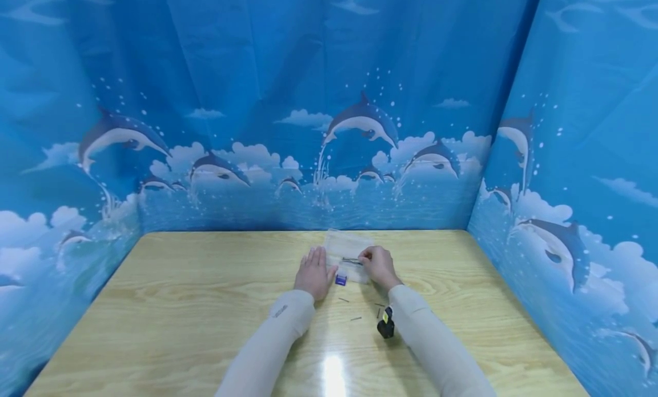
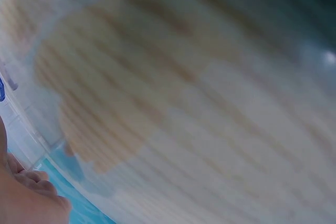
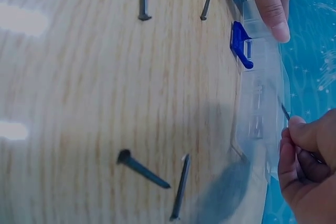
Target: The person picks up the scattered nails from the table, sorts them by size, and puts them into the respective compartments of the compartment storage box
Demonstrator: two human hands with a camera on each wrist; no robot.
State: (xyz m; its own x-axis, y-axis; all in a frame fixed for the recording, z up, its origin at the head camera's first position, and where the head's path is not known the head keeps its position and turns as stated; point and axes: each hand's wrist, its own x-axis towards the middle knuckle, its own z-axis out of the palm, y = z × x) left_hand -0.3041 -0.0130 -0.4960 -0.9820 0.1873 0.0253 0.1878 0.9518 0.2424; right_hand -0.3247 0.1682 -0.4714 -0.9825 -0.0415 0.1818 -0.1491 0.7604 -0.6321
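Note:
A clear plastic box [image 1: 335, 243] with a blue latch [image 1: 341, 280] lies near the table's back edge, lid raised. My left hand [image 1: 313, 274] rests along its left side, fingers straight; in the right wrist view, that hand's fingers [image 3: 270, 9] touch the box's far end. Between thumb and fingertips my right hand [image 1: 379, 265] pinches a thin nail [image 3: 285, 110] over the box. Dark nails [image 1: 350, 260] show at the box beside those fingertips; how many is unclear. Loose on the table are several nails, among them a thick one [image 3: 144, 170] and a short one [image 3: 206, 8].
A small black object with a yellow patch [image 1: 385, 324] stands beside the right forearm; its kind is unclear. The wood-grain table [image 1: 180, 305] reaches a blue dolphin-print curtain [image 1: 257, 128] at the back and right. Light glares off the table's front middle.

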